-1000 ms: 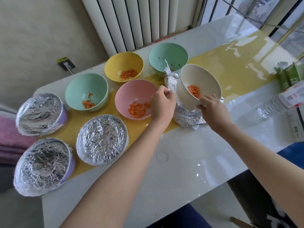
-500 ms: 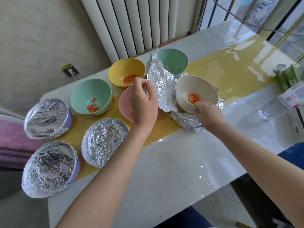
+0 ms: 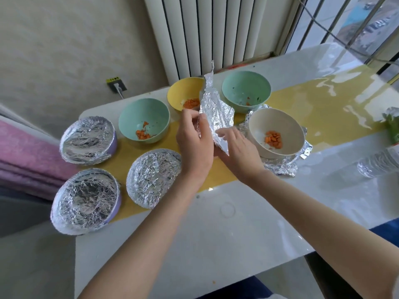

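Foil-covered bowls (image 3: 87, 140) (image 3: 85, 200) (image 3: 153, 176): three. Uncovered: four, namely green bowls (image 3: 143, 120) (image 3: 246, 89) two, yellow bowl (image 3: 183, 91) one, cream bowl (image 3: 276, 130) one. Loose foil (image 3: 216, 113) (image 3: 280, 168): two sheets, one raised, one crumpled under cream bowl. Plastic bottle (image 3: 377, 162): one. Wall socket (image 3: 116, 85): one. Green carton (image 3: 391, 126): one.
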Tool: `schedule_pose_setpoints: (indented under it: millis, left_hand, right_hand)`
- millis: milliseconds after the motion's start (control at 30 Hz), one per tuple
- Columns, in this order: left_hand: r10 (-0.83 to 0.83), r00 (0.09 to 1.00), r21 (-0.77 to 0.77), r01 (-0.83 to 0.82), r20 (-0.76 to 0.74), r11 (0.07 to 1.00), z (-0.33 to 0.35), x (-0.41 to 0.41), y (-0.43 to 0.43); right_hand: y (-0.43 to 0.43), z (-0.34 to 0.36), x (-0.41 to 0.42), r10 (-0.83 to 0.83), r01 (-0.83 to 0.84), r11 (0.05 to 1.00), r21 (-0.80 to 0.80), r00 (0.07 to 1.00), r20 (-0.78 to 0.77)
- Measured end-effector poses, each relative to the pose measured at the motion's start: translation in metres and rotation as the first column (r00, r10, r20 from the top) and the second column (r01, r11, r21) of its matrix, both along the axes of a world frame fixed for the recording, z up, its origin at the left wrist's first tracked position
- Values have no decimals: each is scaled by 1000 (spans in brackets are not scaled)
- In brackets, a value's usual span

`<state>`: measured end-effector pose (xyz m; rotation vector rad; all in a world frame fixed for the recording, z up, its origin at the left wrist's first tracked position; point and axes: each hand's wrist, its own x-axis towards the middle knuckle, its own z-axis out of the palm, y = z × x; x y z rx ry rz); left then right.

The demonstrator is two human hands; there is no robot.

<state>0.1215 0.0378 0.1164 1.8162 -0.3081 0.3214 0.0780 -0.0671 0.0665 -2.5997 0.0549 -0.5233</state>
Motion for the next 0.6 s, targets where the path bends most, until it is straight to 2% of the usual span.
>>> schedule_pose_setpoints:
  millis: [167, 233, 267, 333, 400, 500, 600]
  left_hand:
    - [10, 1000, 18, -10, -9, 1000, -4, 7, 19]
    - [57, 996, 145, -66, 69, 987, -20, 12, 30]
    - [57, 990, 271, -89, 127, 959, -31, 14, 34]
    - [0, 983, 543, -102, 184, 833, -53, 14, 41]
    - [-79, 990, 729, -34, 120, 684, -71, 11, 41]
    - [-167, 986, 868, 80, 4, 490, -86, 7, 36]
    - [-205, 978, 909, 121, -41, 398, -93, 7, 28]
  right_hand:
    - [-15, 10, 9, -47, 49, 997, 57, 998, -35]
    - [-25, 14, 13, -127, 131, 987, 90, 990, -57]
    - [-31, 16, 14, -155, 161, 981, 104, 986, -62]
    - [-42, 19, 15, -194, 199, 972, 127, 979, -55]
    - [-49, 23, 17, -236, 240, 960, 142, 971, -46]
    - [-57, 28, 18, -280, 279, 944, 176, 960, -17]
    - [-63, 28, 17, -307, 301, 930, 211, 952, -6]
